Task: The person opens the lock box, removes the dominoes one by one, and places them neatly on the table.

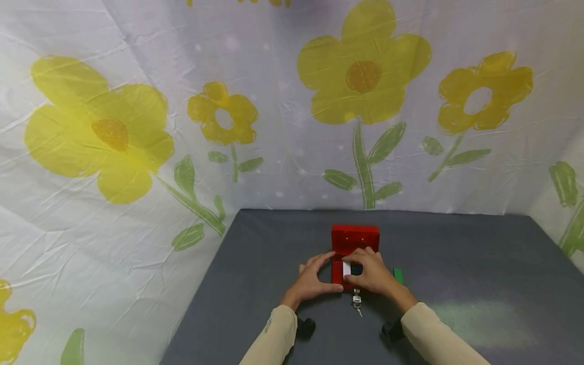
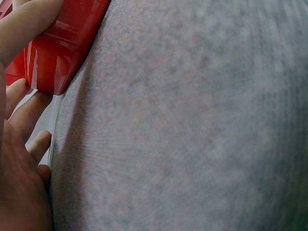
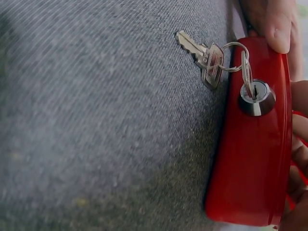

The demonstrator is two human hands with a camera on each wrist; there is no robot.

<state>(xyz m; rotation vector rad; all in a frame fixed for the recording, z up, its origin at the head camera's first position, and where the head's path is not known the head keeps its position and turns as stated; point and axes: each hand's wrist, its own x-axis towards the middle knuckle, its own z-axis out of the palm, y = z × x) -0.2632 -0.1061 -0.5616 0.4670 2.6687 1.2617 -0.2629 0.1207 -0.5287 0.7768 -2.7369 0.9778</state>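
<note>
A red metal cash box (image 1: 355, 237) stands on the table with its lid raised at the back. My left hand (image 1: 312, 281) grips its left side, thumb at the front corner and fingers toward the hinge; the left wrist view shows these fingers around the red box (image 2: 60, 48). Inside, a white block (image 1: 347, 268) is pinched between the thumb and fingers of my right hand (image 1: 373, 274), next to a dark opening. In the right wrist view, one key sits in the front lock (image 3: 257, 98), and a second key (image 3: 211, 62) hangs from its ring.
A small green block (image 1: 398, 276) lies on the grey table (image 1: 456, 253) just right of my right hand. Behind the table hangs a cloth backdrop (image 1: 283, 167) printed with yellow flowers.
</note>
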